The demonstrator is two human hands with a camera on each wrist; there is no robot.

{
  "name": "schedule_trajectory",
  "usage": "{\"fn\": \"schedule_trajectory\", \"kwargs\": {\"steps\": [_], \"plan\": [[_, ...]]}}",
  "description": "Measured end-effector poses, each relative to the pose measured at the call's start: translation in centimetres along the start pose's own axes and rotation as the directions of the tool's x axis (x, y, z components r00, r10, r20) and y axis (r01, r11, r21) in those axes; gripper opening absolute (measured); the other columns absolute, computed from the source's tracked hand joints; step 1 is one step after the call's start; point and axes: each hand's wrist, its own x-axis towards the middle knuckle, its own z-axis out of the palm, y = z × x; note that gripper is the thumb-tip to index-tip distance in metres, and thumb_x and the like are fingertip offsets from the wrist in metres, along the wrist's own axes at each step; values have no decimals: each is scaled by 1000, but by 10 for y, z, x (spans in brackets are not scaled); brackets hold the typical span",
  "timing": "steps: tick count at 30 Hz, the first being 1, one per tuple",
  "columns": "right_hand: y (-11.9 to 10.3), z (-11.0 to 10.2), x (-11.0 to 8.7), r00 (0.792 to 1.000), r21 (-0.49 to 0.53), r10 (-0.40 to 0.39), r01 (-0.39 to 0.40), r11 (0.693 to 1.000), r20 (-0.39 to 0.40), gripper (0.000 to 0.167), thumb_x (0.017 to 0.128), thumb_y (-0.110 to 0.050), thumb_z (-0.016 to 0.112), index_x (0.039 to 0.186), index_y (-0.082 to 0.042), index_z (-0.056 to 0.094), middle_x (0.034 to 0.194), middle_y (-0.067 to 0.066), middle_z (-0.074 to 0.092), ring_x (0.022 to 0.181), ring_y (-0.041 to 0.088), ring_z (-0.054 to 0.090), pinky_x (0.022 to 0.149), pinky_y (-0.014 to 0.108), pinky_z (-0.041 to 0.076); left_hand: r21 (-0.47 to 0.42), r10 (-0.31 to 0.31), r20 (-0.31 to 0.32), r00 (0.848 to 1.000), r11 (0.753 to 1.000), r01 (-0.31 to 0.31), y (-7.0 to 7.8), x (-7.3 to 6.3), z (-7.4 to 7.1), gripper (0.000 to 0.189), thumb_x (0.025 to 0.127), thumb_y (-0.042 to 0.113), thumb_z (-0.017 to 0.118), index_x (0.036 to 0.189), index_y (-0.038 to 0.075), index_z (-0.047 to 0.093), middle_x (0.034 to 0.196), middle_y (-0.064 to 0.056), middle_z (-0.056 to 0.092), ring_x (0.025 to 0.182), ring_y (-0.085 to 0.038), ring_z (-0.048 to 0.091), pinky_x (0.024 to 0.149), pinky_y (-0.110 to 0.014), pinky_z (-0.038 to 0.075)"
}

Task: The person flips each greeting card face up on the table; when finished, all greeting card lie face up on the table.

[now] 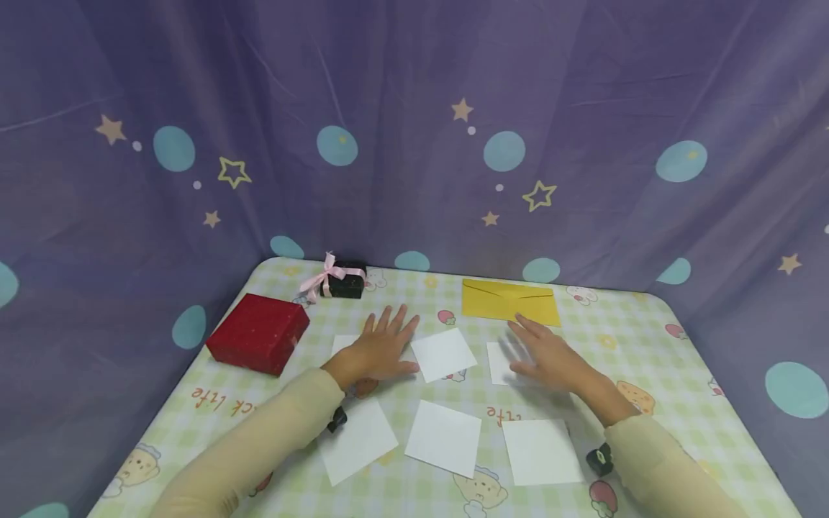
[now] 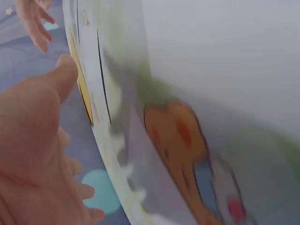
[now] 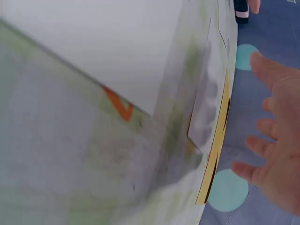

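My left hand [image 1: 382,351] hovers palm down with spread fingers over the back-left white paper card [image 1: 342,342], largely hiding it. Over the back-right card [image 1: 499,363] is my right hand [image 1: 549,360], fingers extended and holding nothing. Both wrist views show gaps and shadows between the hands and the table. A back-middle card [image 1: 444,355] lies tilted between the hands. Closer to me are the front-left card [image 1: 359,442], front-middle card [image 1: 444,439] and front-right card [image 1: 542,453], all flat. Beyond my right fingertips lies a yellow envelope [image 1: 508,301].
At the table's left edge sits a red box [image 1: 259,331]. A black box [image 1: 346,284] tied with pink ribbon stands at the back left. The checked, cartoon-printed tablecloth [image 1: 660,345] covers the table, and a purple curtain [image 1: 414,65] hangs behind it.
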Motion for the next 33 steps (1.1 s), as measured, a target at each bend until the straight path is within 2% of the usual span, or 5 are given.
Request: {"fn": "schedule_trajectory", "kwargs": {"steps": [8, 14, 18, 25, 33], "plan": [[33, -14, 4, 999, 185, 16, -8, 983, -42, 59, 94, -17, 73, 146, 1, 51, 126, 21, 63, 105, 31, 66, 87, 47, 56, 13, 115, -21, 993, 993, -115, 43, 39, 1, 91, 95, 60, 60, 164, 17, 19, 171, -16, 10, 158, -39, 13, 124, -60, 20], [60, -13, -1, 988, 303, 146, -152, 941, 41, 50, 95, -18, 73, 142, -10, 59, 98, 0, 71, 84, 9, 64, 74, 27, 53, 10, 192, -45, 980, 981, -192, 81, 64, 4, 82, 95, 55, 64, 160, 18, 32, 169, -12, 26, 155, -32, 27, 122, -53, 29], [66, -3, -4, 980, 384, 165, -196, 902, 112, 51, 95, -20, 72, 142, -7, 59, 94, -2, 72, 81, 8, 61, 73, 25, 50, 29, 176, -60, 983, 984, -175, 92, 75, 14, 77, 95, 56, 64, 157, 18, 39, 162, -8, 39, 147, -28, 40, 119, -49, 35], [67, 10, -8, 971, 448, 152, -220, 866, 182, 56, 92, -20, 75, 144, -7, 57, 91, -1, 71, 70, 8, 55, 64, 24, 46, 49, 129, -6, 992, 990, -128, 99, 85, 25, 82, 95, 66, 55, 158, 17, 36, 159, -8, 41, 142, -28, 41, 116, -49, 36], [66, 4, -9, 976, 409, 126, -190, 893, 179, 56, 89, -20, 78, 140, -4, 60, 85, 0, 62, 68, 8, 48, 62, 24, 44, 135, 82, 8, 997, 987, -82, 114, 87, 25, 86, 92, 70, 56, 158, 19, 37, 159, -7, 38, 143, -27, 38, 114, -47, 37]]}}
